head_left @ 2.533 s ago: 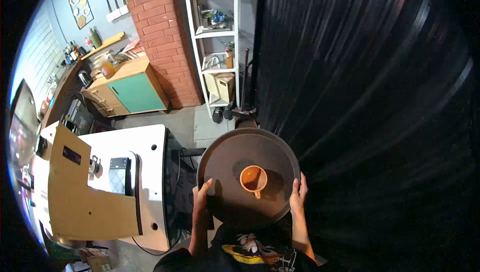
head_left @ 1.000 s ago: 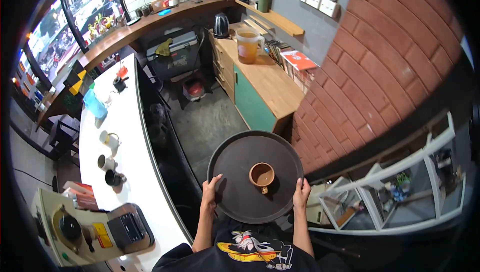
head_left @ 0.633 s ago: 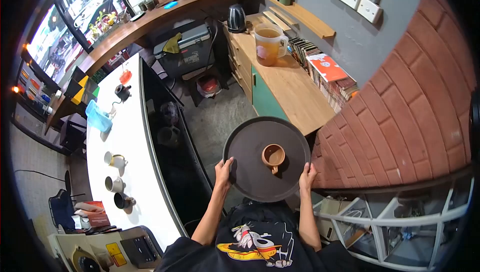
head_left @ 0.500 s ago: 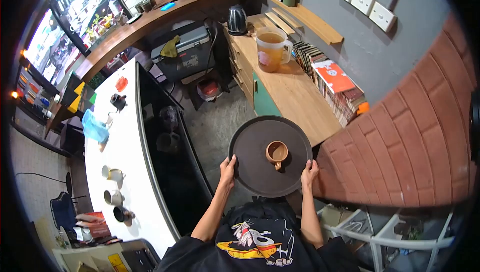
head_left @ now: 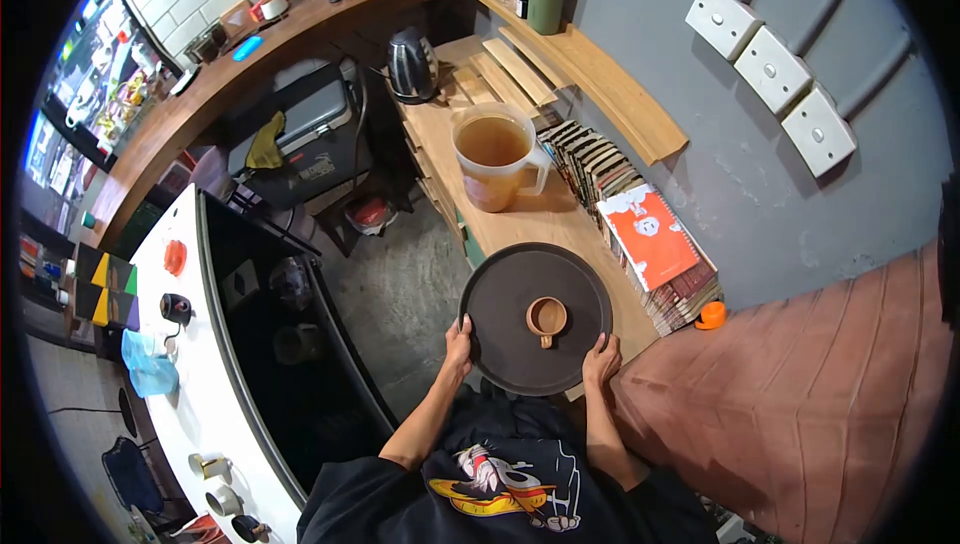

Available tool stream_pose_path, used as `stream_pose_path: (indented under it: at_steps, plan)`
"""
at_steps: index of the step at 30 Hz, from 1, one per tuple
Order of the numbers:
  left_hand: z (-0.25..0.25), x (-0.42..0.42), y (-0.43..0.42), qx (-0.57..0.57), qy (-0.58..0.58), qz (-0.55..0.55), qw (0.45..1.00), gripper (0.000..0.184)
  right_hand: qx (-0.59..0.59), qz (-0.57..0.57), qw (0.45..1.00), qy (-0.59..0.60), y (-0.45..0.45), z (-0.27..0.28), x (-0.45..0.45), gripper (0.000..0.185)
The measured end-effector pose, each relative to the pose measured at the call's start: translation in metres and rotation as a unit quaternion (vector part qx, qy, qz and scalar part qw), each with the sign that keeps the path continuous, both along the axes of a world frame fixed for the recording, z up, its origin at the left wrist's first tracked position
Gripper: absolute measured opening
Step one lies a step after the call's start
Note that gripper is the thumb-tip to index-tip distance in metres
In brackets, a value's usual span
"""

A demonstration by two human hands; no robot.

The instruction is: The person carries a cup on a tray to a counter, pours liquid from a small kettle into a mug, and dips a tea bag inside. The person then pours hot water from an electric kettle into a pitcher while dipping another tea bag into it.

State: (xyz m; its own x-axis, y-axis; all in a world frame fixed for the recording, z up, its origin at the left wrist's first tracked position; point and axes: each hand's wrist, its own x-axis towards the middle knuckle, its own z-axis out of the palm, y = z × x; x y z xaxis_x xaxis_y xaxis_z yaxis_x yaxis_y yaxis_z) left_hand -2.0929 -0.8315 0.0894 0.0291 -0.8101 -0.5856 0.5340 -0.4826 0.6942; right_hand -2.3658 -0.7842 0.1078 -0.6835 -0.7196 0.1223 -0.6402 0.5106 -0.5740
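Tray edge: the round dark-brown tray (head_left: pixel 500 309) overlaps, in view, the near end of the pale wooden cabinet (head_left: pixel 562 226); whether they touch cannot be told.
Beyond the rim: a translucent plastic jug of amber liquid (head_left: pixel 492 166), with a row of thin-spined books (head_left: pixel 578 159) to its right.
Right side: a reddish brick surface (head_left: pixel 790 404) near the right forearm.
Open room: grey floor (head_left: pixel 400 289) between cabinet and long white worktop (head_left: pixel 207 374).
Cup: small brown round cup (head_left: pixel 546 316), upright near the tray's middle, handle toward the person.
Left hand (head_left: pixel 458 348): fingers grasping the tray's left rim, thumb on top.
Right hand (head_left: pixel 600 362): fingers grasping the right rim, elbow bent.
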Motion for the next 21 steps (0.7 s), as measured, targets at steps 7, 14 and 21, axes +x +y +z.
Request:
stream_pose_path:
  at_steps: [7,14,21]
  plan:
    - [0.005,-0.035,-0.037,0.025,-0.007,-0.007,1.0,0.042,-0.007,0.025,0.99,0.14,-0.02,0.027,-0.003,0.023]
    - [-0.01,-0.054,-0.052,0.024,-0.131,-0.038,0.99,0.053,-0.066,0.155,0.864,-0.475,-0.027,0.018,0.01,0.018]
    - [0.003,-0.018,-0.037,0.087,-0.124,-0.172,0.973,0.061,0.03,0.12,0.809,-0.575,-0.04,0.012,0.018,0.019]
